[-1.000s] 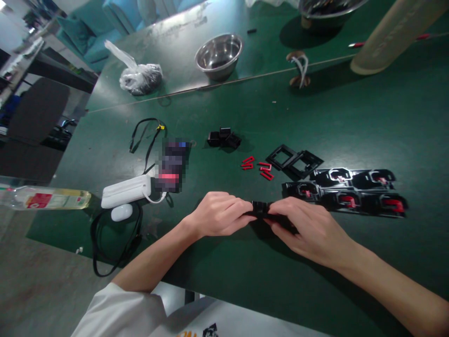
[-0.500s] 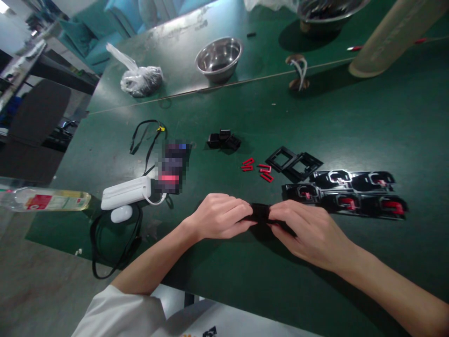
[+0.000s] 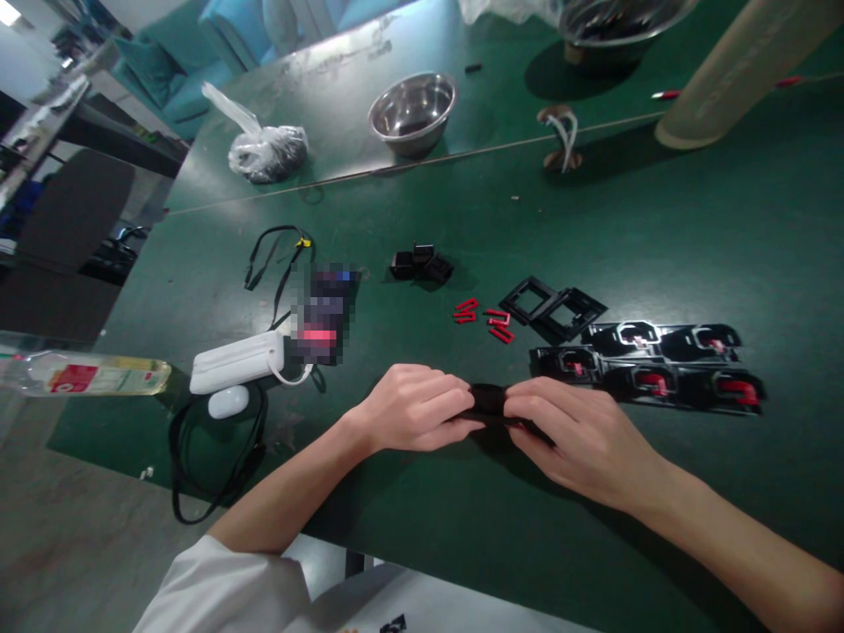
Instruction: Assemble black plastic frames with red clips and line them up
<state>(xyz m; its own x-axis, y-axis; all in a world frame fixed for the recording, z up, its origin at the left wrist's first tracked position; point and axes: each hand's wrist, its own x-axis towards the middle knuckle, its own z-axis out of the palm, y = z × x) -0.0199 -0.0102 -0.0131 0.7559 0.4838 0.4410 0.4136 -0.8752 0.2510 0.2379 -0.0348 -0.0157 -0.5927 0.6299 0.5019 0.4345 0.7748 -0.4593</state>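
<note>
Between both hands is a black plastic part, pinched at its two ends just above the table; fingers hide much of it. My left hand closes on its left end, my right hand on its right. Beyond them lie several small red clips and two black square frames, one overlapping the other. Right of these, several glossy black housings with red pieces inside sit in two rows. Farther back is a small cluster of black blocks.
On the left are a white power bank, a phone, a white earbud case, black cables and an oil bottle. At the back stand a steel bowl, a plastic bag and a large tube.
The black part has tilted slightly between the fingers. Both hands keep their grip in nearly the same place, and everything else on the table stays put.
</note>
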